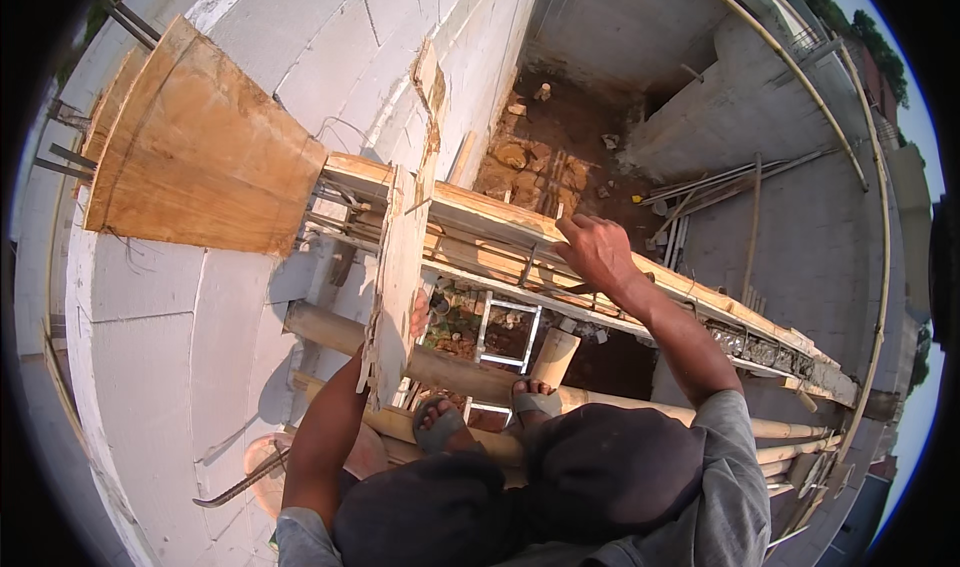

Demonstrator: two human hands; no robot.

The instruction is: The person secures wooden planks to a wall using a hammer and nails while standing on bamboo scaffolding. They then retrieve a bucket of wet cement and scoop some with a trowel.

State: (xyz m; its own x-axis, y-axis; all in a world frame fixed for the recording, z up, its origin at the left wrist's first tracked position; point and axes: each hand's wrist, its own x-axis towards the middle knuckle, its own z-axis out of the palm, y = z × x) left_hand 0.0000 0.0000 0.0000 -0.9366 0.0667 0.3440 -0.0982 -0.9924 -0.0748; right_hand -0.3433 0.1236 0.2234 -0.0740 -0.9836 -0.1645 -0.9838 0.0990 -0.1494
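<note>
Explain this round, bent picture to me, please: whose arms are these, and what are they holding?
There is no machine here, just a person's bare hands. A wide fisheye camera on the head looks down, so straight edges curve. The left hand, mostly hidden, grips a splintered pale board. The right hand is at the upper edge of a long wooden trough with metal rods inside; whether it grips anything is unclear. Sandalled feet show below, near bamboo poles. Pale block wall stands at left.
</note>
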